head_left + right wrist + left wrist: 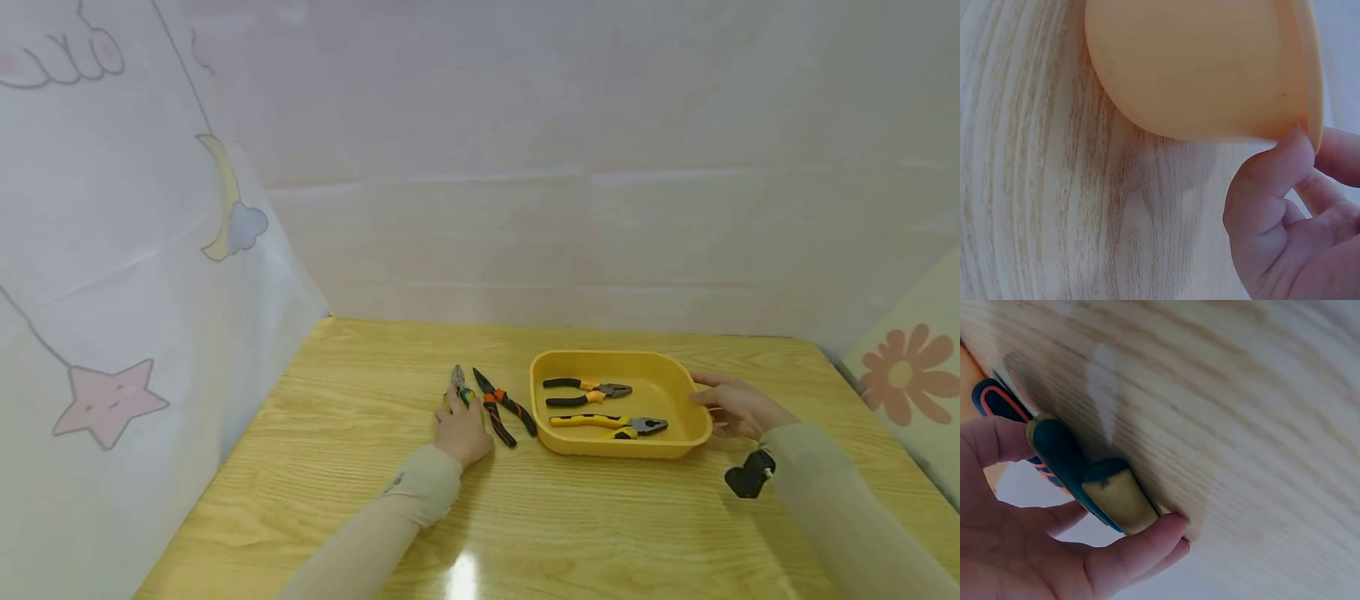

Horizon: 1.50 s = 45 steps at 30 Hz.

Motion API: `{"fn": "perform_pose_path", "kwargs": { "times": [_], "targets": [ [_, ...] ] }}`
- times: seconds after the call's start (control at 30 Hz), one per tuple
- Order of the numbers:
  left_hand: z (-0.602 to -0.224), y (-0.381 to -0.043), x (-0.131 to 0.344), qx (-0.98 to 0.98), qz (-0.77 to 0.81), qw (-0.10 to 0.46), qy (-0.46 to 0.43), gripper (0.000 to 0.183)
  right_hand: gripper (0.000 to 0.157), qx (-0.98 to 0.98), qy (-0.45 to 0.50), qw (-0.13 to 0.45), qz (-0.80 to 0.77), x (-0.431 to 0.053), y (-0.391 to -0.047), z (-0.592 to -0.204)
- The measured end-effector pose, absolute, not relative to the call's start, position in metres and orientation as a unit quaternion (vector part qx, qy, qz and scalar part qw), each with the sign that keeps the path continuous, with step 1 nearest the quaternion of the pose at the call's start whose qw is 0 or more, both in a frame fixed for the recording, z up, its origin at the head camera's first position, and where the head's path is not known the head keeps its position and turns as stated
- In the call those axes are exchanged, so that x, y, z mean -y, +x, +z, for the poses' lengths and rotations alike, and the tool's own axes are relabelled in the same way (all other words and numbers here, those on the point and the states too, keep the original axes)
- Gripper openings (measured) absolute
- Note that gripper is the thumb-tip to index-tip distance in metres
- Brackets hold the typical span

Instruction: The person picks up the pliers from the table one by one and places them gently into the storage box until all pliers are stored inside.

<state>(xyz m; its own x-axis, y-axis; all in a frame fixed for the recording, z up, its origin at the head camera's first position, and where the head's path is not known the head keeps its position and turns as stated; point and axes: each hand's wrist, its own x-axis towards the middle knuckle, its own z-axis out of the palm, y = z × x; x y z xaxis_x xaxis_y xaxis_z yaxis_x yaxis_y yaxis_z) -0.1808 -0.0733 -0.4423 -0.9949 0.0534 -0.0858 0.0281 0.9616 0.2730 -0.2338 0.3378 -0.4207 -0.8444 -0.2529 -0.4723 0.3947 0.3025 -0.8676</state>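
My left hand [462, 431] pinches the handles of green-and-yellow pliers [1119, 497] between thumb and fingers, low over the wooden table. Their metal nose [458, 377] points away from me in the head view; the palm covers most of the handles. Just right of that hand lie long-nose pliers [495, 417] with black and orange handles. My right hand [738, 406] grips the right-hand rim of a yellow tray [663, 379], thumb on the near side of its wall in the right wrist view. Inside the tray are black-and-orange pliers [592, 387] and yellow-and-black pliers [596, 421].
The wooden table [360, 417] runs back to a pale cloth backdrop [465, 242]. More printed cloth hangs at the left and right sides. A black device [750, 475] is strapped at my right wrist.
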Motion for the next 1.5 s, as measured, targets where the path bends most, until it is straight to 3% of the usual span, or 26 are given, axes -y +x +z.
{"fn": "perform_pose_path", "kwargs": {
  "times": [0.4, 0.8, 1.1, 1.5],
  "targets": [
    [-0.466, -0.178, 0.067, -0.999, 0.017, 0.02, -0.034, 0.062, 0.074, -0.756, 0.046, 0.288, -0.586, -0.335, -0.238, -0.421],
    [-0.472, -0.189, 0.066, -0.995, -0.08, -0.054, -0.01, 0.057, 0.075, -0.752, 0.038, 0.286, -0.592, -0.341, -0.235, -0.418],
    [-0.472, -0.196, 0.076, -0.998, -0.048, -0.027, 0.016, 0.051, 0.075, -0.75, 0.041, 0.28, -0.597, -0.338, -0.235, -0.42],
    [-0.462, -0.201, 0.08, -1.0, -0.005, -0.002, -0.006, 0.059, 0.073, -0.756, 0.043, 0.274, -0.593, -0.338, -0.234, -0.421]
  ]
}}
